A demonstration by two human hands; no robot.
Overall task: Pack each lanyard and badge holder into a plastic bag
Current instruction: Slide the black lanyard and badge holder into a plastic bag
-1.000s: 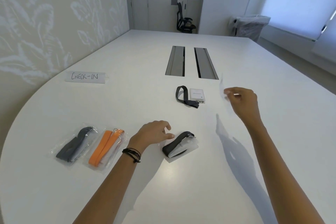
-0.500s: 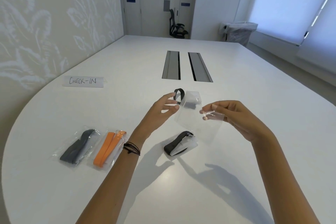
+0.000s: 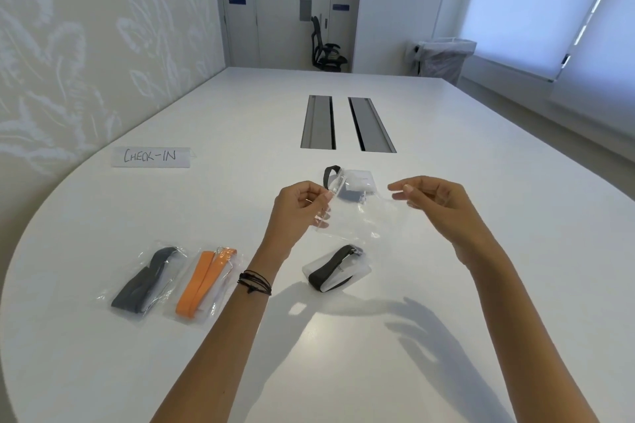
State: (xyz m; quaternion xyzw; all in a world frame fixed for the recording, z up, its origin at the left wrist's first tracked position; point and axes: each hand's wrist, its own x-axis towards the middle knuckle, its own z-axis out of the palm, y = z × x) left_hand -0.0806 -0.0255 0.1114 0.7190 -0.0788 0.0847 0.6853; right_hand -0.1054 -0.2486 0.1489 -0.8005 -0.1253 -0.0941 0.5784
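Observation:
A clear plastic bag (image 3: 360,216) hangs in the air above the white table (image 3: 446,285). My left hand (image 3: 302,206) pinches its left edge and my right hand (image 3: 433,199) pinches its right edge. Below the bag a black lanyard on a clear badge holder (image 3: 335,268) lies loose on the table. Behind the bag, partly blurred through the plastic, lies another black lanyard (image 3: 331,175) with a white badge holder (image 3: 359,180). At the left lie two packed bags, one with a grey lanyard (image 3: 144,280) and one with an orange lanyard (image 3: 202,280).
A paper sign reading CHECK-IN (image 3: 151,157) lies at the far left. Two grey cable slots (image 3: 347,124) run down the table's middle. Beyond the table stand an office chair (image 3: 324,45) and a lined bin (image 3: 443,57).
My left hand rose from the loose black lanyard and took the bag's left edge. My right hand brought the bag in from the right; both hands now spread it apart.

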